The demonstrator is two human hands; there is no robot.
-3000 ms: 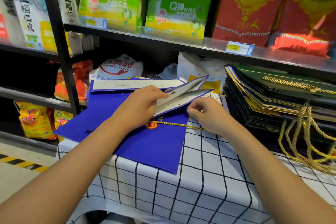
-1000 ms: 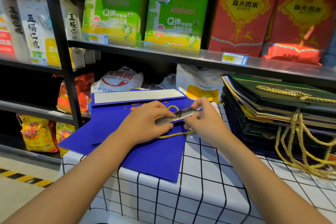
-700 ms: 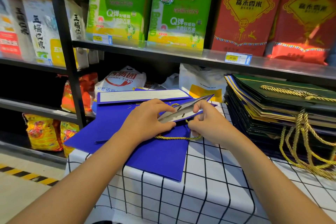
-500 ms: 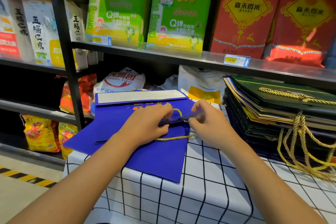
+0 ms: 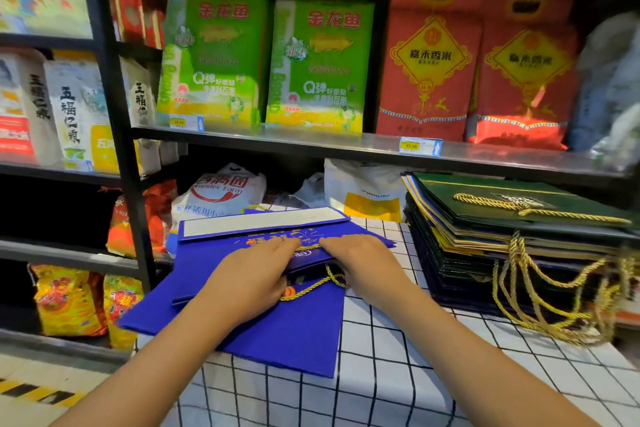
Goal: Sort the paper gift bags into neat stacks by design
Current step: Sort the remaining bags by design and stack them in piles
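A blue paper gift bag [image 5: 284, 333] lies flat on the left part of the checked tablecloth [image 5: 398, 374], on top of other blue bags. Its white-lined bottom flap [image 5: 263, 220] sits at the far end. My left hand [image 5: 256, 274] and my right hand [image 5: 360, 263] press side by side with flat fingers on the bag's folded top edge. A gold rope handle [image 5: 311, 284] loops out between them. To the right stands a tall stack of dark green and navy gift bags [image 5: 502, 239] with gold rope handles hanging down its front.
A black shelf board [image 5: 346, 146] runs just above the bags, carrying green and red rice packs. White plastic bags [image 5: 221, 191] lie behind the blue bags. A black upright post [image 5: 117, 149] stands to the left, with snack bags and the floor beyond the table edge.
The blue bag's raised flap, held open between both hands earlier, has been folded down flat. Both hands now press on it with flat fingers, and the camera has tilted up.
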